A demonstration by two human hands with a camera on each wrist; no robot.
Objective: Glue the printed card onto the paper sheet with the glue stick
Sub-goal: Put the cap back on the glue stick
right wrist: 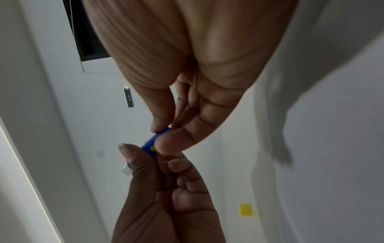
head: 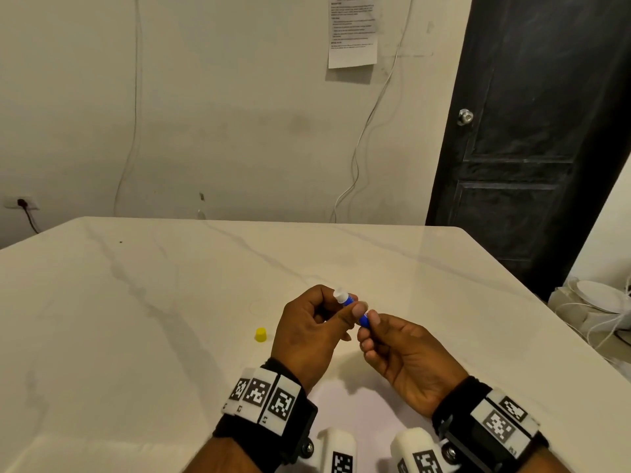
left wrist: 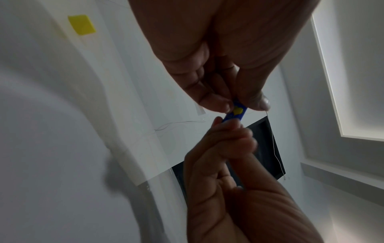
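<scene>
Both my hands hold a small blue glue stick [head: 348, 300] above the table, its white glue end [head: 340, 295] pointing up and away. My left hand [head: 346, 305] pinches the upper part between thumb and fingers. At the lower blue end, my right hand [head: 367, 320] pinches the base. The left wrist view shows the glue stick [left wrist: 235, 113] between the two sets of fingertips, and the right wrist view shows the same glue stick [right wrist: 154, 141]. Its yellow cap [head: 261, 334] stands on the table to the left. A pale paper sheet [head: 358, 404] lies under my wrists. No printed card is in sight.
The white marble table [head: 153, 319] runs to a wall at the back. A dark door [head: 532, 131] stands at the right. White cables and a white appliance [head: 594, 305] sit off the table's right edge.
</scene>
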